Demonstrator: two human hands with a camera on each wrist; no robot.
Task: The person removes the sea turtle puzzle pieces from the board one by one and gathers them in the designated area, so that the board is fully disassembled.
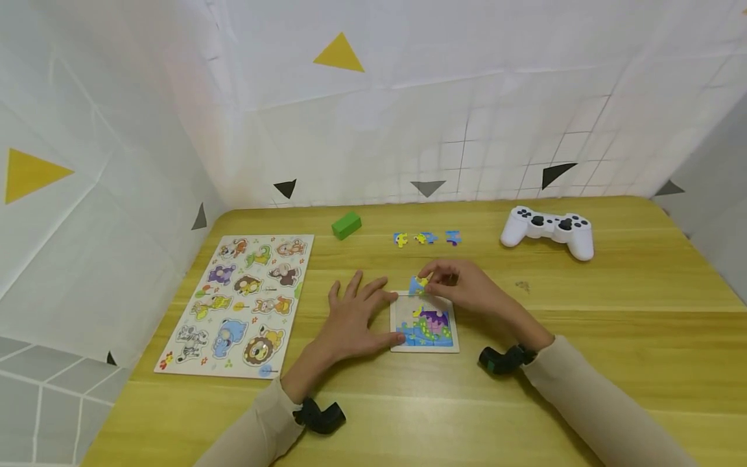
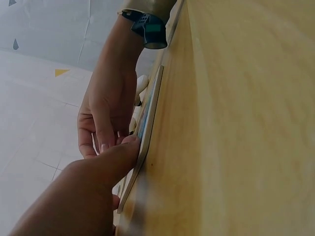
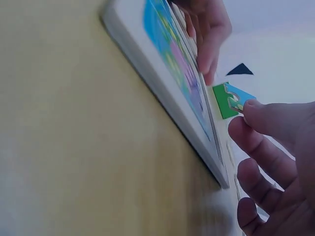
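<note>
A small square jigsaw tray lies on the table with its lower part filled by joined pieces showing a purple and green picture on blue. My left hand lies spread at the tray's left side, its thumb touching that edge. Above the tray's far edge, my right hand pinches a blue and yellow jigsaw piece between thumb and index finger. The right wrist view shows this jigsaw piece raised off the tray, the other fingers loosely bent. Bare backing shows in the tray's upper part.
Several loose jigsaw pieces lie in a row beyond the tray. A green block stands to their left. On the right is a white game controller. An animal puzzle board lies at the left.
</note>
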